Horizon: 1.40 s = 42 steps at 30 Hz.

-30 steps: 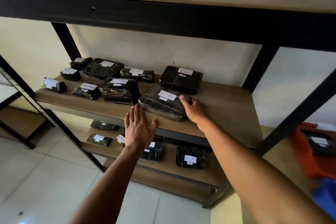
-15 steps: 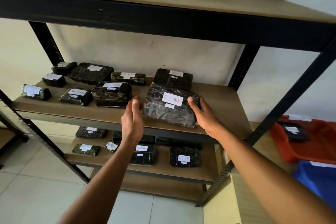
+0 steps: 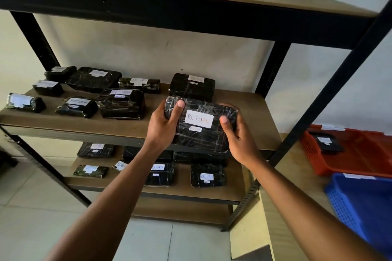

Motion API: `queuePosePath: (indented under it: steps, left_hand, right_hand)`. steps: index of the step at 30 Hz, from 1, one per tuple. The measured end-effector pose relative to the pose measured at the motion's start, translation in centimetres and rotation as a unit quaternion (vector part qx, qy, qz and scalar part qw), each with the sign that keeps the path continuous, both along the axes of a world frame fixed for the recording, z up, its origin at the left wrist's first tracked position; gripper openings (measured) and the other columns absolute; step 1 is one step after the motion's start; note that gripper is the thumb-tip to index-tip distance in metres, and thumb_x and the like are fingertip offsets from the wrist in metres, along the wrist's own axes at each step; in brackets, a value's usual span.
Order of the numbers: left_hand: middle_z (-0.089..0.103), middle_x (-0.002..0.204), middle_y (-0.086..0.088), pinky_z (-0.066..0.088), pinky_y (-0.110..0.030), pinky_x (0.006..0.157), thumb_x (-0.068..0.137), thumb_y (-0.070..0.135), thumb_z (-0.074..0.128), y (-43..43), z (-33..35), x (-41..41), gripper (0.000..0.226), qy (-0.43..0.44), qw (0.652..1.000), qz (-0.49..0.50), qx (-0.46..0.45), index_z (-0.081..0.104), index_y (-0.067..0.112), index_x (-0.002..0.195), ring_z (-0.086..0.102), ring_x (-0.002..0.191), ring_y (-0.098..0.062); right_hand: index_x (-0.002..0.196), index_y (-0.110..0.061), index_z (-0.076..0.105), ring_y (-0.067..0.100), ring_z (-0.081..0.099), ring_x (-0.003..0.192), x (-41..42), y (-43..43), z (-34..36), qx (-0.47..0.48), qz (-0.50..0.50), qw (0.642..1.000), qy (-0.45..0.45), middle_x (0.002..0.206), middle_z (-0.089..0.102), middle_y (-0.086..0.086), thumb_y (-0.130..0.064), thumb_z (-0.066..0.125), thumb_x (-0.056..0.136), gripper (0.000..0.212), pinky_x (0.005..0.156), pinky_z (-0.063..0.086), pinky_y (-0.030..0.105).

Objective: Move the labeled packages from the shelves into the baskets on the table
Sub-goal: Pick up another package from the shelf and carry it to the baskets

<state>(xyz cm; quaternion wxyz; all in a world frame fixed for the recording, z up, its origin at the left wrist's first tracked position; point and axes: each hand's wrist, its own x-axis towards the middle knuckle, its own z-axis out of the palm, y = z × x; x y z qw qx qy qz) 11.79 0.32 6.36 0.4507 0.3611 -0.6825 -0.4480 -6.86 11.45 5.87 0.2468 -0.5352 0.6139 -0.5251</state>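
black wrapped package (image 3: 201,131), white "RETURN" label, held up in front of middle shelf (image 3: 250,116) | left hand (image 3: 163,128) grips its left end, thumb on top | right hand (image 3: 237,140) grips right end | red basket (image 3: 360,154), blue basket (image 3: 364,203) on table at right

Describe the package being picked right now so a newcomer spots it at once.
Find the black metal rack, then the right front of its middle shelf. The left hand and right hand grip a black film-wrapped package by its ends. Unlike neighbours lying on the boards, it is lifted, its white RETURN label facing the camera.
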Motion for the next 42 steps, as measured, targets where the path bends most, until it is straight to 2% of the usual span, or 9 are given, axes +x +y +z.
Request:
queuePosePath:
  steps: [4,9,13,16,21,28,33,38,42]
  left_hand:
    - [0.073,0.088,-0.010,0.059,-0.052,0.070,0.097,0.051,0.049,0.5,0.0,0.0,0.037,-0.005,1.000,-0.016,0.025,0.059,0.017,0.104,0.072,0.081,-0.029]
    - [0.073,0.102,-0.002,0.060,-0.033,0.077,0.091,0.056,0.061,0.4,-0.3,0.5,0.048,-0.026,0.990,-0.076,0.114,0.053,0.020,0.122,0.073,0.088,-0.010]
    - [0.076,0.100,-0.005,0.060,-0.049,0.086,0.073,0.065,0.074,-0.1,-0.8,0.9,0.064,-0.063,0.970,-0.056,0.227,0.053,0.026,0.120,0.075,0.090,-0.024]
    - [0.076,0.100,-0.005,0.059,-0.047,0.090,0.077,0.062,0.074,-0.3,-0.6,1.0,0.063,-0.077,0.959,-0.055,0.269,0.053,0.023,0.122,0.076,0.088,-0.023]
    - [0.075,0.100,-0.010,0.060,-0.048,0.085,0.079,0.062,0.071,-0.2,0.1,1.2,0.055,-0.138,0.943,-0.065,0.296,0.052,0.024,0.114,0.075,0.089,-0.028]
    - [0.073,0.102,-0.010,0.058,-0.033,0.059,0.081,0.066,0.065,0.2,0.8,1.4,0.062,-0.198,0.935,-0.045,0.290,0.053,0.019,0.121,0.075,0.085,-0.026]
    - [0.066,0.111,-0.009,0.061,-0.044,0.077,0.079,0.070,0.061,0.0,1.2,1.2,0.078,-0.253,0.935,-0.011,0.247,0.041,0.014,0.129,0.069,0.094,-0.027]
    - [0.060,0.120,-0.012,0.061,-0.043,0.076,0.085,0.065,0.060,0.6,1.6,1.0,0.079,-0.269,0.932,-0.004,0.241,0.033,0.014,0.138,0.065,0.100,-0.029]
    - [0.060,0.119,-0.010,0.057,-0.036,0.068,0.088,0.061,0.060,1.2,1.5,0.9,0.072,-0.250,0.943,-0.010,0.220,0.036,0.014,0.136,0.065,0.100,-0.026]
  right_hand:
    - [0.139,-0.026,0.041,0.007,0.065,0.112,1.0,0.7,-0.1,-0.042,-0.007,0.999,-0.030,0.126,0.062,0.001,-0.030,0.043,0.105,0.034,0.083,0.059,0.027]
    - [0.117,-0.036,0.047,0.010,0.070,0.103,2.1,0.3,0.1,0.020,-0.066,0.988,-0.141,0.117,0.068,-0.002,-0.040,0.047,0.104,0.014,0.087,0.061,0.044]
    - [0.119,-0.027,0.048,0.017,0.070,0.101,1.7,-0.2,0.4,0.117,-0.072,0.976,-0.167,0.115,0.069,0.001,-0.050,0.048,0.101,0.028,0.093,0.057,0.050]
    - [0.121,-0.030,0.049,0.021,0.067,0.108,1.1,-0.4,0.5,0.175,-0.059,0.967,-0.177,0.118,0.069,0.000,-0.053,0.047,0.100,0.031,0.100,0.053,0.052]
    - [0.127,-0.027,0.051,0.026,0.070,0.103,0.8,-0.4,1.2,0.242,-0.045,0.936,-0.253,0.116,0.070,0.006,-0.046,0.048,0.103,0.031,0.083,0.060,0.046]
    - [0.127,-0.024,0.056,0.028,0.071,0.102,0.7,-0.4,0.8,0.277,-0.048,0.913,-0.294,0.115,0.072,0.008,-0.045,0.055,0.100,0.034,0.080,0.060,0.048]
    - [0.125,-0.023,0.061,0.027,0.070,0.105,1.2,0.2,0.1,0.266,-0.043,0.895,-0.355,0.116,0.073,0.009,-0.041,0.054,0.101,0.031,0.078,0.057,0.041]
    - [0.125,-0.023,0.063,0.029,0.066,0.112,1.4,0.6,-0.7,0.263,-0.041,0.892,-0.366,0.119,0.072,0.009,-0.044,0.053,0.100,0.033,0.094,0.053,0.049]
    - [0.123,-0.030,0.060,0.025,0.068,0.109,1.3,1.0,0.0,0.240,-0.025,0.917,-0.318,0.117,0.072,0.003,-0.054,0.063,0.091,0.040,0.096,0.054,0.052]
